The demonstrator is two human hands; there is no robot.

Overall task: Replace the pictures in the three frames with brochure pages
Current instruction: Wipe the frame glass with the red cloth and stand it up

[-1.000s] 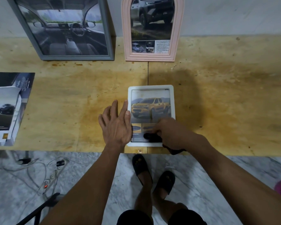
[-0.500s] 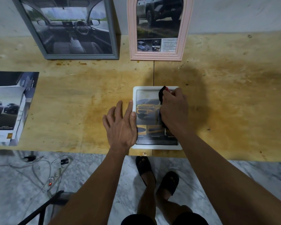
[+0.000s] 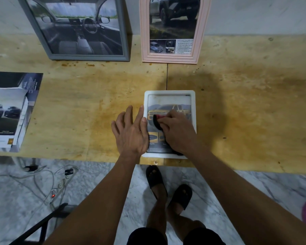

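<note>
A: Where is the white frame (image 3: pixel 169 94) relative to the hands?
B: It lies flat at the near edge of the wooden table (image 3: pixel 245 106), yellow-truck page inside. The left hand (image 3: pixel 131 133), fingers straight, rests flat against its left border. The right hand (image 3: pixel 179 131) sits over the glass, fingers curled round a dark cloth (image 3: pixel 156 122) with a red patch.

A: Surface and room?
B: Stained plywood top with a seam; pale wall behind; marble floor below, with cables and a power strip (image 3: pixel 57 189).

A: Counts?
B: Three frames: the white one, a grey frame (image 3: pixel 88 58) and a pink frame (image 3: pixel 170 59), both leaning on the wall. One brochure stack (image 3: pixel 7 110), far left. Two hands, one cloth.
</note>
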